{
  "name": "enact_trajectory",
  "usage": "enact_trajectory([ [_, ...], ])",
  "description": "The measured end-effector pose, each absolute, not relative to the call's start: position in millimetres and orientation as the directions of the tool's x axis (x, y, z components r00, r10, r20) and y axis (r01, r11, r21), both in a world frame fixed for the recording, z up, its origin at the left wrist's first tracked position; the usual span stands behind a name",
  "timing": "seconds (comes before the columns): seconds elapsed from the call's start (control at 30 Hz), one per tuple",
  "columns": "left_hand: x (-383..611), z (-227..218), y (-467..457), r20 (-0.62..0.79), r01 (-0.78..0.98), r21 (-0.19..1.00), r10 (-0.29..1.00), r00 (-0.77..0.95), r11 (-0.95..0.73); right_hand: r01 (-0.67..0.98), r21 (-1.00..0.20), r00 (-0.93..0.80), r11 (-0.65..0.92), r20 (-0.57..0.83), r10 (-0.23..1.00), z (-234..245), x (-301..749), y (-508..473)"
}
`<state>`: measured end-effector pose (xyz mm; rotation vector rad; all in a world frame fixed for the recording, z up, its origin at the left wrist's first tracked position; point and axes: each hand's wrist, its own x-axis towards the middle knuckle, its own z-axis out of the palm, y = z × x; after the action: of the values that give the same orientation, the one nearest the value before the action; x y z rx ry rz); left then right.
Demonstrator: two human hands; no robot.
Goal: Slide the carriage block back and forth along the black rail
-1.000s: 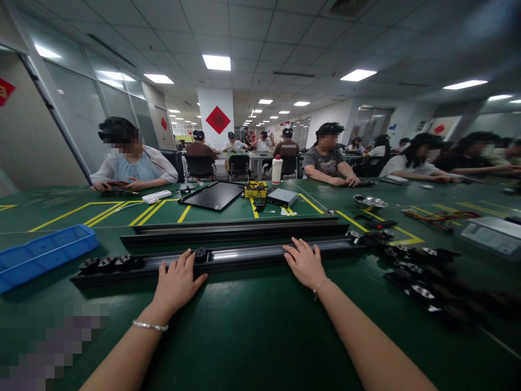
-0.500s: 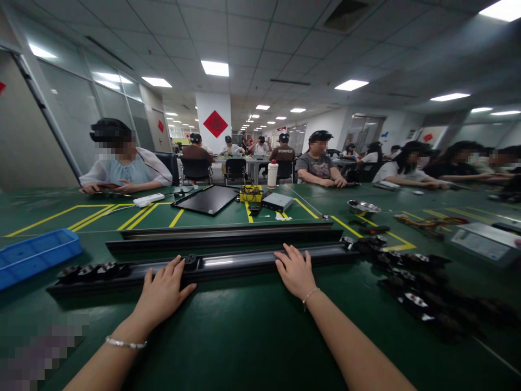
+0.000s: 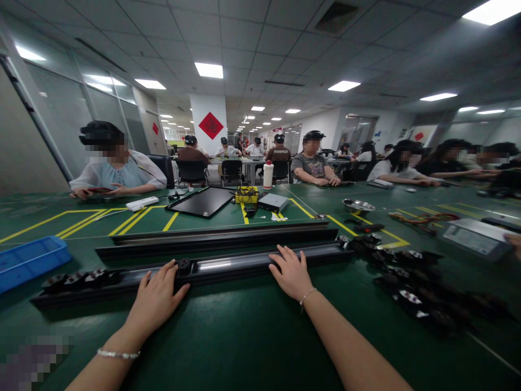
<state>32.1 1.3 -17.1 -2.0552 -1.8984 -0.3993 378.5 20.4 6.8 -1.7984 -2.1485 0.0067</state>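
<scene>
Change since a second ago: none in the contact; both hands stay at the same places on the long black rail (image 3: 236, 264), which lies lengthwise on the green surface (image 3: 244, 336). Left hand (image 3: 157, 298): open, fingers spread, tips on the rail's near edge left of its middle, clasping nothing. Right hand (image 3: 290, 274): open, palm down, fingers resting on top of the rail right of its middle. Black fittings (image 3: 77, 279): seated in the rail's left end. Blue tray (image 3: 28, 258): behind that end.
</scene>
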Motion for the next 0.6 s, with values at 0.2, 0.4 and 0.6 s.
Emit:
enact_trajectory([
  [0.2,33.4,-12.8,0.3,0.393,0.998,-0.023,0.917,0.069,-0.066,0.957,-0.209,-0.144,0.202,0.265,0.954,5.3,379.2,21.3],
  [0.4,38.1,-6.9,-1.9,0.359,0.999,-0.024,0.932,0.048,-0.043,0.955,-0.216,-0.142,0.205,0.275,0.951,4.3,378.8,21.9],
  [0.6,37.0,-5.2,-1.0,0.348,0.998,-0.034,0.936,0.054,-0.045,0.959,-0.208,-0.139,0.194,0.255,0.957,6.7,378.3,21.4],
])
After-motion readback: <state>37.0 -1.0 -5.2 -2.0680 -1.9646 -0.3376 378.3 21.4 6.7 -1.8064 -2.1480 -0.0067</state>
